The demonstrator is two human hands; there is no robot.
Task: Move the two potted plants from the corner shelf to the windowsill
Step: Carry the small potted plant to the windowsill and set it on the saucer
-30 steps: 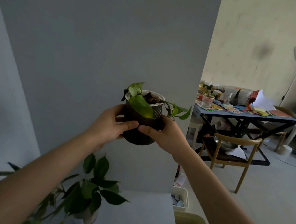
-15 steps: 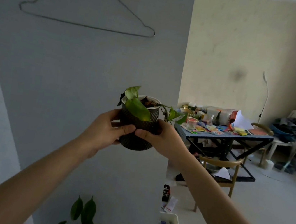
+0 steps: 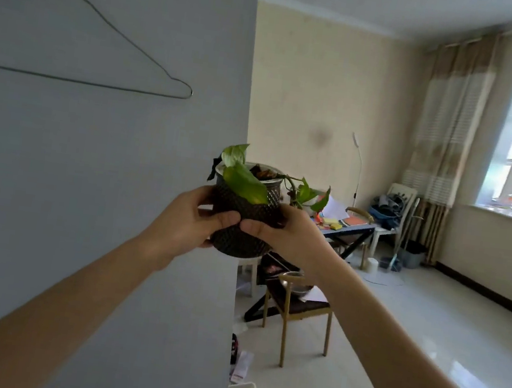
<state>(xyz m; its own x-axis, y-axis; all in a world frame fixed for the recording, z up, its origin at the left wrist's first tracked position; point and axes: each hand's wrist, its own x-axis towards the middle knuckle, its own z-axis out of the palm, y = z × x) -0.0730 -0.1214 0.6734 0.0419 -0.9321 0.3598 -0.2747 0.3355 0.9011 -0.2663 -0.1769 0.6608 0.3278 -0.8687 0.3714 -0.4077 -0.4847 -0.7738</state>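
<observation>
Both hands grip one potted plant [image 3: 244, 221] at chest height: I see my left hand [image 3: 191, 221] and right hand [image 3: 291, 236] wrapped around its dark textured pot, thumbs touching in front. Windowsill [image 3: 505, 216] lies far right, well apart.

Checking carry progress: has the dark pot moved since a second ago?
Yes. The dark pot has swung right, past the grey wall's edge, towards the table.

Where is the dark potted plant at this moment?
In the head view, the dark potted plant is mid-frame, held up between the left hand and right hand, beside the grey wall.
</observation>
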